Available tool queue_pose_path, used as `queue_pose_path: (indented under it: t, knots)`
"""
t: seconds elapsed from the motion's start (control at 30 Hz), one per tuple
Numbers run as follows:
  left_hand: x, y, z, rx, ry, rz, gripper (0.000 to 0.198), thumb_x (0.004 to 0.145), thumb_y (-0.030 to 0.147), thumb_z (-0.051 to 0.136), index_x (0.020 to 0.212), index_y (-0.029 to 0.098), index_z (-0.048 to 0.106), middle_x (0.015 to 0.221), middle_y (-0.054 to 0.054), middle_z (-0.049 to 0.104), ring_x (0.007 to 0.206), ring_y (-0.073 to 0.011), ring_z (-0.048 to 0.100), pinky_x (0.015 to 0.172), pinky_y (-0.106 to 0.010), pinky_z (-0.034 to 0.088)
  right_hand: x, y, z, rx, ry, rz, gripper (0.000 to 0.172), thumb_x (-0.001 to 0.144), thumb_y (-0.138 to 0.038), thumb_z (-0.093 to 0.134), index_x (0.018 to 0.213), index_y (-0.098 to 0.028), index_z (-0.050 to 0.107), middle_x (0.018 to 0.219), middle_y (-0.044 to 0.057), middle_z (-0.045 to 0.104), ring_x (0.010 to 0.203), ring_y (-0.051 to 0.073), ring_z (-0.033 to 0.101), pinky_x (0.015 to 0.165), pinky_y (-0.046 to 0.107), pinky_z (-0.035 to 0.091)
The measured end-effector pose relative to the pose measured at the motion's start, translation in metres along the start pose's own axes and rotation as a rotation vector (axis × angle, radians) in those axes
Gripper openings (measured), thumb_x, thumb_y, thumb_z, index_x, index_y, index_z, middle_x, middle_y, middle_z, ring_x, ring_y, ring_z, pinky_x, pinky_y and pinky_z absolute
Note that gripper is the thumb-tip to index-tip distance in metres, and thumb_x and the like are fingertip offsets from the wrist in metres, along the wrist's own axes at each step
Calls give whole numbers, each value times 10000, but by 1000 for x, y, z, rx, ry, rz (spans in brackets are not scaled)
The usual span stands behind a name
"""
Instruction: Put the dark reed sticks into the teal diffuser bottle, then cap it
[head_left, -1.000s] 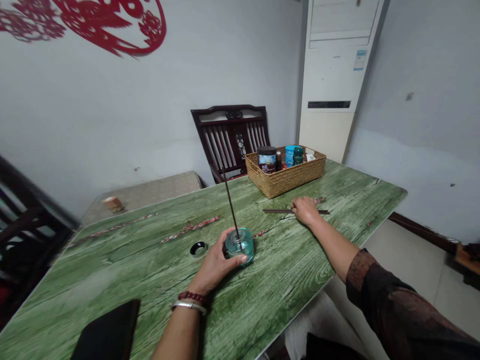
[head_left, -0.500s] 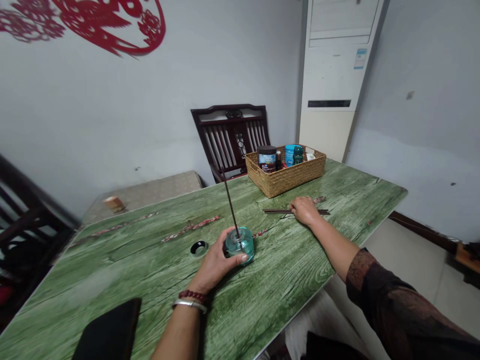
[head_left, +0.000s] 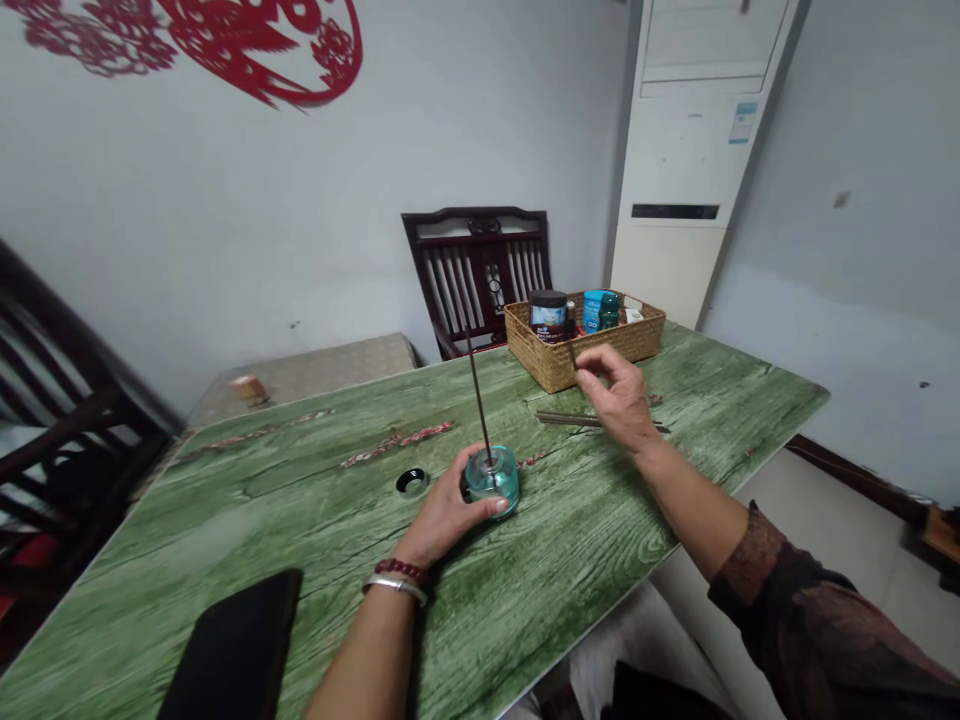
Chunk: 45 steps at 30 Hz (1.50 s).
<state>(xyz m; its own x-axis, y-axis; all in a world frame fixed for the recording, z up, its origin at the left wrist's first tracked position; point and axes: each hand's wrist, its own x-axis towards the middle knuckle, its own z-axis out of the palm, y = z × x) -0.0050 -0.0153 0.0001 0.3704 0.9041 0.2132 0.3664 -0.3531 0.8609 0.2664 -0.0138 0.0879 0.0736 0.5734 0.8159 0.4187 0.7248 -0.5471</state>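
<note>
One dark stick (head_left: 478, 400) stands in teal glass bottle (head_left: 506, 482) between near and far edges of tabletop (head_left: 337, 540), left hand (head_left: 451, 508) fingers round glass, right hand (head_left: 621, 402) fingers pinching second stick (head_left: 572, 352), loose sticks (head_left: 566, 418) lying flat.

The jar (head_left: 508, 472) is standing on the table (head_left: 337, 540), with one stick (head_left: 480, 405) rising out of it. The left hand (head_left: 451, 505) is curving around the jar's left side. The cap (head_left: 412, 481) is lying left of the jar; the slab (head_left: 236, 640) is lying in front and farther left. Behind and right of the jar, loose sticks (head_left: 566, 418) are lying and the right hand (head_left: 621, 400) is holding another stick (head_left: 572, 357). The basket (head_left: 536, 362) is sitting farther behind and right of the jar.
</note>
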Motion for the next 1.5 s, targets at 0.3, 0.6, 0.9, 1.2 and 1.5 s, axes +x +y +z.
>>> queue_pose_path:
  t: [0.3, 0.6, 0.9, 1.2, 1.5]
  knots:
    - [1, 1, 1, -3, 17, 17, 776, 613, 453, 830, 1271, 181, 520, 1212, -129, 674, 1125, -331, 629, 1009, -461, 467, 8, -41, 61, 789, 19, 296, 212, 785, -349, 713, 869, -221, 566, 780, -35, 630, 678, 112, 612, 677, 257, 517]
    - [1, 0, 2, 0, 38, 37, 767, 600, 458, 830, 1262, 194, 546, 1209, -115, 682, 1133, -333, 630, 1015, -467, 466, -23, -14, 92, 568, -183, 416, 178, 748, -324, 709, 818, -192, 611, 687, -38, 619, 627, 120, 581, 632, 251, 489]
    - [1, -2, 1, -1, 6, 10, 798, 619, 479, 821, 1288, 176, 507, 1220, -132, 675, 1142, -333, 625, 1032, -474, 451, -20, 51, 13, -438, -243, 196, 147, 866, -179, 595, 906, -180, 736, 910, 57, 703, 864, 168, 635, 831, 268, 457]
    - [1, -1, -1, 24, 5, -15, 785, 635, 473, 810, 1294, 188, 494, 1228, -135, 667, 1127, -323, 630, 1021, -468, 458, -40, 110, -18, -1122, -610, 413, 290, 929, -189, 502, 1030, -152, 771, 1053, 172, 717, 1038, 249, 637, 866, 300, 435]
    - [0, 3, -1, 2, 0, -33, 799, 625, 475, 815, 1291, 173, 495, 1229, -146, 665, 1126, -332, 629, 1034, -492, 444, -39, 109, -15, -1148, -625, 417, 320, 940, -132, 446, 1026, -130, 754, 1051, 174, 719, 1030, 244, 632, 855, 308, 413]
